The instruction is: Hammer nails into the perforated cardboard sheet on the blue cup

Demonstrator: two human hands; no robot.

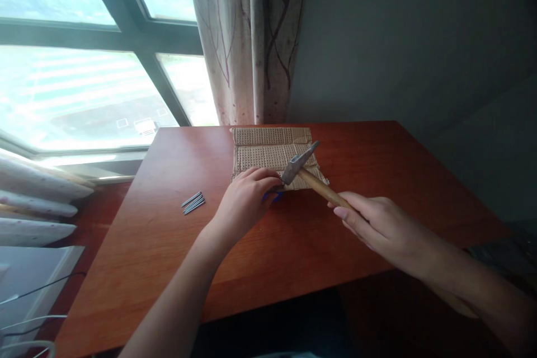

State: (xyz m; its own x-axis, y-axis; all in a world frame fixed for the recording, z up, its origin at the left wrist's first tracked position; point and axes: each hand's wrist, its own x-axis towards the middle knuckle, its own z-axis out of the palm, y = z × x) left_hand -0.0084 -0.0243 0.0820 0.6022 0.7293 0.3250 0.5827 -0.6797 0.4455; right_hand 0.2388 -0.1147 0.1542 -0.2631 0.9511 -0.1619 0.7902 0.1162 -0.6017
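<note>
My right hand [373, 224] is wrapped round the wooden handle of a hammer [323, 188]. The hammer's metal head is at the fingertips of my left hand [253, 193]; I cannot tell whether it touches them. My left fingers are pinched together at the near edge of a brown cardboard sheet [262, 155] full of rows of small holes. What they pinch is hidden by the fingers and the hammer head. Something blue [272, 197] shows just below those fingers. Several metal nails [193, 203] lie in a small group left of my left hand.
All this is on a reddish-brown wooden table [293, 251]. A window [84, 95] is at the left, a patterned curtain [247, 39] behind the table and a grey wall [398, 39] at the right. Cables [37, 319] hang at the lower left.
</note>
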